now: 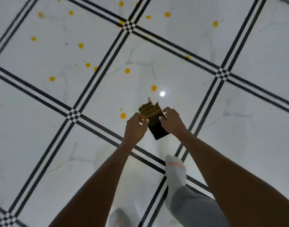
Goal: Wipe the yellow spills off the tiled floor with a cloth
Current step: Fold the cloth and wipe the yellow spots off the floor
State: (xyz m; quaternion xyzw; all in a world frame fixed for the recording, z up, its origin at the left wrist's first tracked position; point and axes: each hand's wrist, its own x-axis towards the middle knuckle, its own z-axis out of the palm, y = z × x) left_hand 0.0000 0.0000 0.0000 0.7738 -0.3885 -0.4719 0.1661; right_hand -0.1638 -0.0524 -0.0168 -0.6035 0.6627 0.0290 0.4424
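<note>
two hands [135,126] [172,121] hold one cloth [154,119].

The shiny white floor [42,128] has dark lines. Yellow spills [81,45] dot it toward twelve o'clock.

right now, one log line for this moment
stage: pre-wipe | left hand + right hand: holding cloth above floor | yellow spills: unwiped

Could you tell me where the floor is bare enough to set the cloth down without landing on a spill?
Bare: the tile right of the right hand, and the tile lower left of the left hand. Crowded: yellow spills dot the upper-left tiles and near the cloth.
</note>
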